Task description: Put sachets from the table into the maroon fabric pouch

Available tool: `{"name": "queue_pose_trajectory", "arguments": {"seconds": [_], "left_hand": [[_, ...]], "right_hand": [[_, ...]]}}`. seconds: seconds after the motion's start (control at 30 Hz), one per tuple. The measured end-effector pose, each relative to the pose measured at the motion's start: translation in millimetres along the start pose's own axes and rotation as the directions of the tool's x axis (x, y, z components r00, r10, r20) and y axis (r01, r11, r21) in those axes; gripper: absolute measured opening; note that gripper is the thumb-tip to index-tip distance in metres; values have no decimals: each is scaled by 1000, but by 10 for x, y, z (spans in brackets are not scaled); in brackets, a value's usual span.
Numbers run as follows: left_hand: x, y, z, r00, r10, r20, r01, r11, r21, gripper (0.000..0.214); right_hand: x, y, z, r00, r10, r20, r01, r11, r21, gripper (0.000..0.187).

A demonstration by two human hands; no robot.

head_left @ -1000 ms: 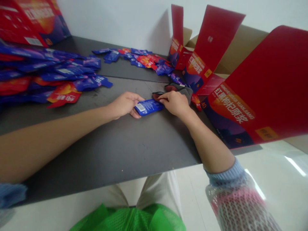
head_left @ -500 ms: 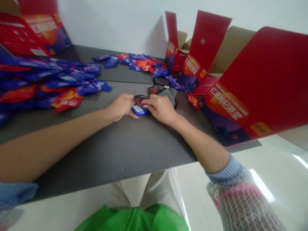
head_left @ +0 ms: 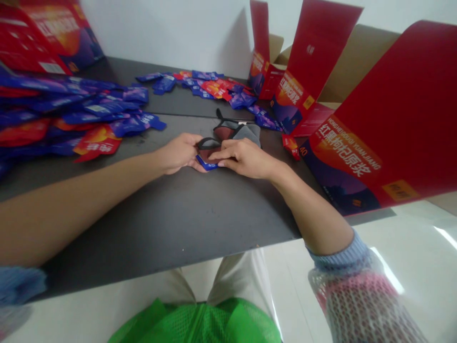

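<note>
My left hand (head_left: 180, 153) and my right hand (head_left: 245, 158) meet at the middle of the dark grey table (head_left: 171, 214). Between them lies a blue sachet (head_left: 206, 164), mostly covered; only its near edge shows. Both hands pinch it, and my right fingers also press on a dark red and grey fabric pouch with a black rim (head_left: 228, 136) that lies over the sachet's far end.
A heap of blue and red sachets (head_left: 71, 116) covers the table's left. More sachets (head_left: 210, 88) lie at the back. Open red cartons (head_left: 360, 138) stand on the right, another red carton (head_left: 43, 33) at the far left. A green mesh bag (head_left: 196, 324) sits below the table edge.
The sachet lay mostly in the open a second ago; now the fabric pouch and my right hand have moved left over it, so that only its near edge shows.
</note>
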State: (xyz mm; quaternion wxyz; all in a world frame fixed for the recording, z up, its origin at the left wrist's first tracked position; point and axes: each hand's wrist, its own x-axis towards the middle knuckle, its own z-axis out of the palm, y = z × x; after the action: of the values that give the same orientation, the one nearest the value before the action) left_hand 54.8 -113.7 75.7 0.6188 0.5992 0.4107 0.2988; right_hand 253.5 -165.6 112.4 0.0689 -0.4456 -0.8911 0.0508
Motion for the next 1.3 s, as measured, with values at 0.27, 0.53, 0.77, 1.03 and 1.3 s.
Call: {"name": "queue_pose_trajectory", "arguments": {"seconds": [0.27, 0.53, 0.77, 1.03, 1.3], "left_hand": [[-23, 18, 29, 997, -33, -64, 37, 997, 62, 17], [0, -32, 52, 993, 16, -120, -2, 993, 120, 26], [-16, -38, 95, 990, -5, -141, 20, 994, 107, 27], [-29, -69, 88, 989, 90, -114, -77, 991, 111, 23], [36, -88, 77, 996, 78, -40, -77, 996, 39, 21]], "right_hand": [[-25, 110, -43, 998, -43, 49, 39, 995, 94, 31], [-70, 318, -143, 940, 341, 12, -339, 937, -90, 32], [-97, 334, -125, 783, 611, -112, -622, 772, -136, 30], [-45, 95, 38, 841, 317, -439, -320, 945, 69, 32], [53, -69, 266, 979, -14, -201, 20, 999, 26, 35]]}}
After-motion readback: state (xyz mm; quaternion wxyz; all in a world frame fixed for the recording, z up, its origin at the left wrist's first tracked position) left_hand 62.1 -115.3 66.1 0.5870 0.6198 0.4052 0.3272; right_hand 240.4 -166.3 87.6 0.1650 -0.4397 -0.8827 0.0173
